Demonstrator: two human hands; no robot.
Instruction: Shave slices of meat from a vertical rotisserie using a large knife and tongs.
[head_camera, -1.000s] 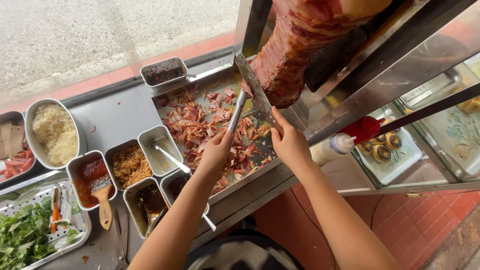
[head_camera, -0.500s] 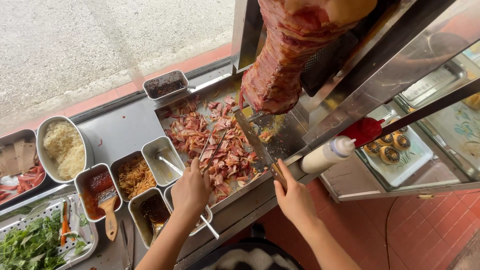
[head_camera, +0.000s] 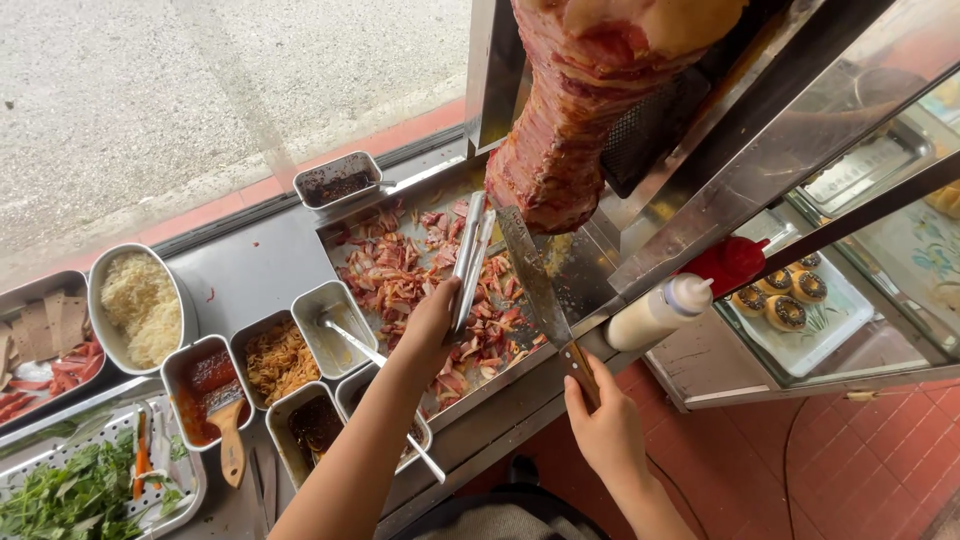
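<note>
A large cone of layered meat (head_camera: 590, 110) hangs on a vertical spit above a steel tray (head_camera: 395, 215) strewn with sliced meat pieces (head_camera: 400, 275). My left hand (head_camera: 432, 322) grips metal tongs (head_camera: 468, 258), whose arms lie close together and point up toward the base of the cone. My right hand (head_camera: 605, 432) holds the wooden handle of a long knife (head_camera: 535, 282); its blade reaches up to the underside of the meat cone.
Steel tubs hold shredded white filling (head_camera: 140, 305), red sauce with a brush (head_camera: 205, 385), orange shreds (head_camera: 278, 358) and dark sauce (head_camera: 315, 425). Greens (head_camera: 70, 495) lie at lower left. A white squeeze bottle (head_camera: 655, 315) and a red one (head_camera: 725, 265) stand at right, beside pastries (head_camera: 785, 300).
My left hand has raised the tongs from the sliced meat toward the cone. My right hand has drawn back to the counter's edge and the knife blade now points up at the cone's base.
</note>
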